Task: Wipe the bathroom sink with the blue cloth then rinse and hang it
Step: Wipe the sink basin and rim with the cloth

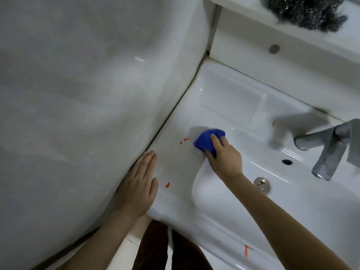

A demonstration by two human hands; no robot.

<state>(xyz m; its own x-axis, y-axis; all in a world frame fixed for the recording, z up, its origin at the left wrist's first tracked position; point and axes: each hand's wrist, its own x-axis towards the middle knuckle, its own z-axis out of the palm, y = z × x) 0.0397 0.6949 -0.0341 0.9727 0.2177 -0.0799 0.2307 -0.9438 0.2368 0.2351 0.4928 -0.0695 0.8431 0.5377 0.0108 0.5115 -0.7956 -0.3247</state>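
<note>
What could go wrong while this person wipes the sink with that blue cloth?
1. The blue cloth, bunched in the right hand, sits right beside the orange spots; it might smear them across the white sink ledge rather than lift them.
2. Other marks lie far apart: a drop by the left hand, a streak on the front edge, a fleck near the faucet. One could easily be missed.

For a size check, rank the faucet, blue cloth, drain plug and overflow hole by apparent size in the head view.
Largest first:
faucet
blue cloth, partly under the right hand
drain plug
overflow hole
</note>
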